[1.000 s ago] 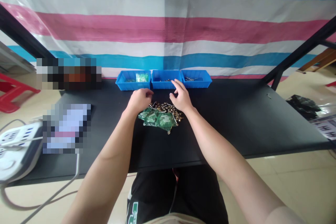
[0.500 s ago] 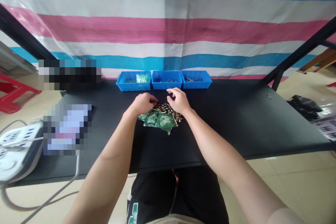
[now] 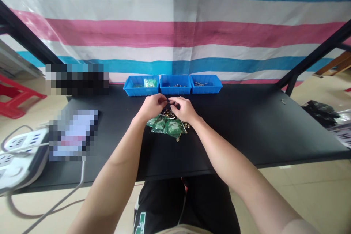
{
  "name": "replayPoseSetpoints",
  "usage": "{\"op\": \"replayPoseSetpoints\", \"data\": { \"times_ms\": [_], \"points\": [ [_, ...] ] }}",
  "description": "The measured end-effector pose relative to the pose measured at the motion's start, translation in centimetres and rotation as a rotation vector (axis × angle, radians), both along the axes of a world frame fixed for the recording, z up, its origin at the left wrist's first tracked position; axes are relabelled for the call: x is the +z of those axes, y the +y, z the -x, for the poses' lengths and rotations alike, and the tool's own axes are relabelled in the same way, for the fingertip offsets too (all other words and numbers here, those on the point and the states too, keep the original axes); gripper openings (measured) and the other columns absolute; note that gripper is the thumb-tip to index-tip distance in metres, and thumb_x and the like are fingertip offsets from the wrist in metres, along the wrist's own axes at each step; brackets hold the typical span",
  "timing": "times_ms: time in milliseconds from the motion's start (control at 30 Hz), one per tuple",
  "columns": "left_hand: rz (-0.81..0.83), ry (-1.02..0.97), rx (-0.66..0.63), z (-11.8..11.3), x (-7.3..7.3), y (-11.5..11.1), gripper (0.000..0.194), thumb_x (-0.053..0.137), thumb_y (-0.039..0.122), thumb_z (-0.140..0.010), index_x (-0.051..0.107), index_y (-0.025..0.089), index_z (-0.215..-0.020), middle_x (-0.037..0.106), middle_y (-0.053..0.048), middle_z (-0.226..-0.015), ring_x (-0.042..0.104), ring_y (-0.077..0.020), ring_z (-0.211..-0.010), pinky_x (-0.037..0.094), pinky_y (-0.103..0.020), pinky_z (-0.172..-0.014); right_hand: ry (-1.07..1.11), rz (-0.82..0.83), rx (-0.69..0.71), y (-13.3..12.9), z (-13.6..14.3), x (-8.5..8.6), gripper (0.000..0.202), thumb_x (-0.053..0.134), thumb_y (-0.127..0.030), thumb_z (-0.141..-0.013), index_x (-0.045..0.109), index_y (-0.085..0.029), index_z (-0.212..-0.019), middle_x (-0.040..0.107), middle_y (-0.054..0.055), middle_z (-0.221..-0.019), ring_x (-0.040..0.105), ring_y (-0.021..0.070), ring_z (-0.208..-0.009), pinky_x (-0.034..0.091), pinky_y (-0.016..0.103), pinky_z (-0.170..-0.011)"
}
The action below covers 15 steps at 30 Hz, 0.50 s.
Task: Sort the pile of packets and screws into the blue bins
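Black table [image 3: 233, 120], green packets [image 3: 173, 127] lying on it near the front middle, metal parts [image 3: 168, 113] heaped just behind and beside them. Left hand [image 3: 152, 107] over the back left of the heap, thumb and fingers in a narrow pinch. Right hand [image 3: 185, 109] over the back right, fingers curled, narrow gap, tips meeting the left's. Something small and dark between the tips; can't tell what, or which hand has it. Three blue bins side by side behind the hands: left bin [image 3: 141, 91] has a clear-and-green packet [image 3: 150, 83], middle bin [image 3: 175, 90] small metal bits, right bin [image 3: 207, 90] thin metal pieces. Power strip [image 3: 24, 159] at far left. Striped sheet [image 3: 123, 33] behind.
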<state>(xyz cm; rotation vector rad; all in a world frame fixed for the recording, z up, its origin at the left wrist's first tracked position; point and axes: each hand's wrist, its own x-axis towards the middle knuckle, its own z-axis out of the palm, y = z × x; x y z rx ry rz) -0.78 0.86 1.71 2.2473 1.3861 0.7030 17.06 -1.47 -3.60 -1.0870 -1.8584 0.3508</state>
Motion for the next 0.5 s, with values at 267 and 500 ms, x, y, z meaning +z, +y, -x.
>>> {"op": "replayPoseSetpoints", "data": {
  "times_ms": [267,500],
  "points": [
    [-0.011,-0.112,-0.032,-0.11,-0.32,0.06,0.020,0.060,0.032,-0.080,0.070,0.017,-0.091,0.074,-0.005,-0.085,0.065,-0.0195,-0.076,0.052,-0.032,-0.074,0.056,-0.017,0.015,0.09,0.05,0.02,0.023,0.057,-0.020,-0.088,0.073,-0.016,-0.104,0.073,0.008,-0.097,0.065,0.0158,-0.076,0.055,0.030,-0.072],
    [0.009,-0.132,-0.100,-0.25,-0.17,-0.15,0.023,0.060,0.037,-0.082,0.069,0.018,-0.091,0.073,-0.005,-0.085,0.065,-0.0186,-0.077,0.052,-0.031,-0.073,0.094,0.006,-0.058,-0.10,0.06,0.71,0.016,0.060,-0.025,-0.089,0.075,-0.019,-0.092,0.071,0.004,-0.083,0.063,0.0157,-0.073,0.054,0.030,-0.070]
  ]
}}
